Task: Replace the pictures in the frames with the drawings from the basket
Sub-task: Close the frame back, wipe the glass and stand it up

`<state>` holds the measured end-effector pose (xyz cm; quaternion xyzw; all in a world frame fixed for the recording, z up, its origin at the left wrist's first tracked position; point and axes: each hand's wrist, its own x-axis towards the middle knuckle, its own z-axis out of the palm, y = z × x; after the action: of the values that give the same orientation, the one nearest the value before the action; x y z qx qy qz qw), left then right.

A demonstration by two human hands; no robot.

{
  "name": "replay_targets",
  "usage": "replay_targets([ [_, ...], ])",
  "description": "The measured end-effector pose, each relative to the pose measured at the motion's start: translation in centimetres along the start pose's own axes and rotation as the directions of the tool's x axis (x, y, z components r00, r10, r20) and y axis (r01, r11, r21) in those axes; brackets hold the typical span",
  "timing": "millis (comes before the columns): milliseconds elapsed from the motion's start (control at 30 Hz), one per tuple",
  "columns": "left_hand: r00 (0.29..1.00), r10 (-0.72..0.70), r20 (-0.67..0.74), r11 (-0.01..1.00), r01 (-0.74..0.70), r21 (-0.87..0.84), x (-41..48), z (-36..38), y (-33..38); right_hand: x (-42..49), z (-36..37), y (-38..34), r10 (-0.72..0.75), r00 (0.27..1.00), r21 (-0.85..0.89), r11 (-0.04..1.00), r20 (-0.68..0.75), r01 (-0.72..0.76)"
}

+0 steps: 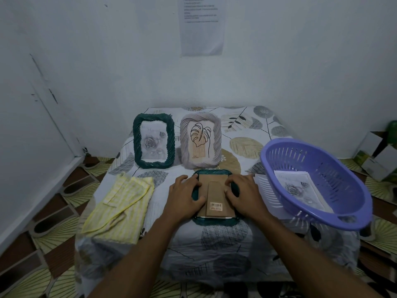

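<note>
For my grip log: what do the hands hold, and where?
The left hand and right hand hold the face-down frame by its side edges.

Upright green frame (153, 143) and pale frame (200, 141) block the back, basket (343, 168) the right; front tablecloth (214, 244) lies bare.

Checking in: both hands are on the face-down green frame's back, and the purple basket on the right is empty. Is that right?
Not quite. The left hand and right hand are on the face-down green frame, at its back, but the purple basket is not empty: the head view shows a rose drawing lying in it.
</note>
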<state>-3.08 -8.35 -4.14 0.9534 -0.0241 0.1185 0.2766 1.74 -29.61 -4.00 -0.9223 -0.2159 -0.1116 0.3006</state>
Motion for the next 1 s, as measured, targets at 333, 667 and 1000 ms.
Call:
replay_targets([
  [333,0.999,-0.012,0.031,0.997,0.01,0.075,0.1,0.5,-0.2,0.1,0.1,0.1,0.037,0.999,0.016,0.999,0.015,-0.037],
  [667,0.996,-0.005,0.084,0.995,-0.004,0.104,0.4,0.4,-0.2,0.2,0.2,0.3,0.068,0.996,0.024,0.997,0.053,-0.07],
  [1000,0.995,0.022,0.1,1.0,-0.023,0.015,0.2,-0.5,-0.3,-0.4,-1.1,-0.1,0.043,0.996,0.008,0.999,0.072,-0.043],
])
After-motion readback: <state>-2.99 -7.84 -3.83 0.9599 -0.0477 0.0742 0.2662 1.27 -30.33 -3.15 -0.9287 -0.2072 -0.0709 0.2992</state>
